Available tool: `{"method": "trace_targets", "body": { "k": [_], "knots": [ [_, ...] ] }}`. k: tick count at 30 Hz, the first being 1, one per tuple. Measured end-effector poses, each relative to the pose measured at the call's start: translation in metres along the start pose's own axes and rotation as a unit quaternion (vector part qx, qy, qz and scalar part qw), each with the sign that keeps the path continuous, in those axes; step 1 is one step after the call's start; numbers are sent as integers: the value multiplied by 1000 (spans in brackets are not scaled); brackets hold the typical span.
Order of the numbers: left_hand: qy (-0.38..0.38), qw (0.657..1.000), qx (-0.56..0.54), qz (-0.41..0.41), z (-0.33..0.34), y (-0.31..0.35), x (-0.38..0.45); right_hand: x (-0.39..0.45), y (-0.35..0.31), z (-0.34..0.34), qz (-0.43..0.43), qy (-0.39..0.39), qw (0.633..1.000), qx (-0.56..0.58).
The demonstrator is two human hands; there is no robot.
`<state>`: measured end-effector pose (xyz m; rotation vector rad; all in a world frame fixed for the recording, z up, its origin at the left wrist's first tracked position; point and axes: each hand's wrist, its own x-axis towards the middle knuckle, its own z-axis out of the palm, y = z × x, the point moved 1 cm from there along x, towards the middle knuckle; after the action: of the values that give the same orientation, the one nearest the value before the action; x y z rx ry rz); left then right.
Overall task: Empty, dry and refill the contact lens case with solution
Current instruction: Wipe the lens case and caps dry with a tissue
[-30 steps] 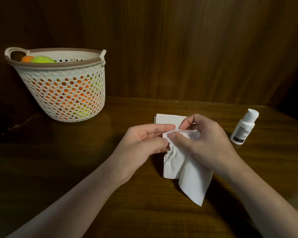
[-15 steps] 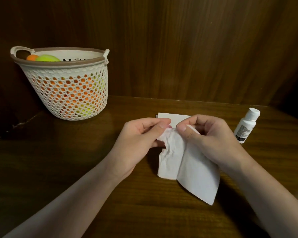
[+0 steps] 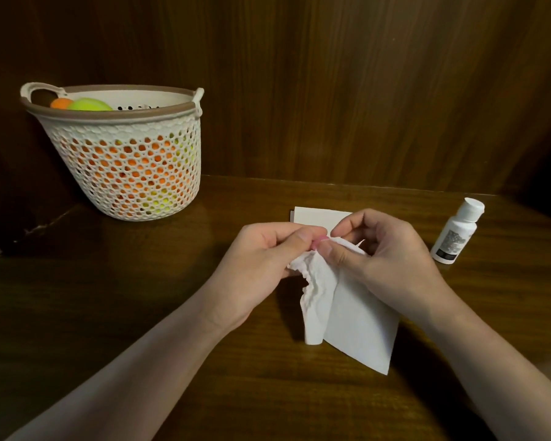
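Note:
Above the middle of the table, my left hand (image 3: 261,265) has its fingers curled round a small pink thing (image 3: 318,240), apparently the contact lens case; only a sliver of it shows. My right hand (image 3: 385,259) pinches a white tissue (image 3: 347,313) and presses its bunched top against that pink thing. The rest of the tissue hangs down to the table. A white solution bottle (image 3: 457,232) with a white cap stands upright to the right of my right hand.
A second white folded tissue (image 3: 315,216) lies flat on the wooden table (image 3: 140,313) just behind my hands. A white mesh basket (image 3: 124,154) with orange and green balls stands at the back left. A wooden wall closes the back.
My right thumb has shifted on the bunched tissue top, and the tissue's hanging part has swung slightly. A pink edge now shows between the fingertips. The view has drifted a little.

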<state>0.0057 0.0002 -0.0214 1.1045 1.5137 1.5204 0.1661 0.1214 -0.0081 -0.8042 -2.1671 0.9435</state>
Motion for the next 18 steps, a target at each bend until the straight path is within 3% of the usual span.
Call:
{"method": "trace_targets", "body": {
  "k": [5,10,18],
  "knots": [
    [-4,1000,-10,14,-4,-1,0,-1,-2,1,-6,-14,1000,22],
    [-22,996,-82,-32,-6,-3,1,-3,-5,1,-18,-13,998,62],
    [-31,995,-89,-29,-3,-1,0,-1,-3,-3,62,-95,981,158]
  ]
}}
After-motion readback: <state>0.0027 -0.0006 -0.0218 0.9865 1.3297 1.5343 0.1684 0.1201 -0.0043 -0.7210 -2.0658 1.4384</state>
